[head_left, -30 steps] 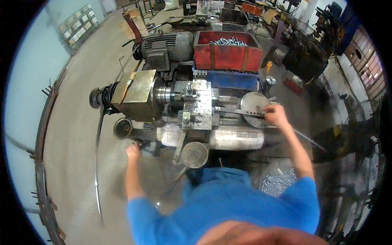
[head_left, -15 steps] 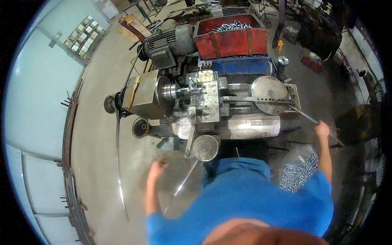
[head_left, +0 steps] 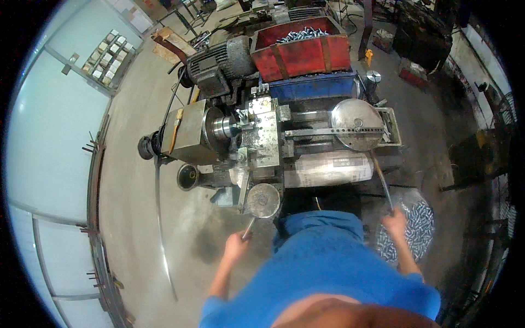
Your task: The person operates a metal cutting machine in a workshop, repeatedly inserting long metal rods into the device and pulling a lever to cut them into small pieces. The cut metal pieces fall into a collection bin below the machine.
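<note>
A small lathe stands before me, its spindle chuck on the left and a tool carriage in the middle. My left hand is closed around a short metal lever below the small round disc. To the right, my right hand grips a long metal lever that runs down from the large round disc. A flat bar with a row of holes links that disc to the carriage. Any workpiece at the chuck is too small to make out.
A red bin of metal pins sits on a blue bin behind the lathe, beside an electric motor. On the right floor lies a clear bag of similar pins. A thin rod extends along the left floor.
My left hand has moved right and taken hold of the short lever. My right hand has swung its lever inward and down, and the carriage has shifted slightly left.
</note>
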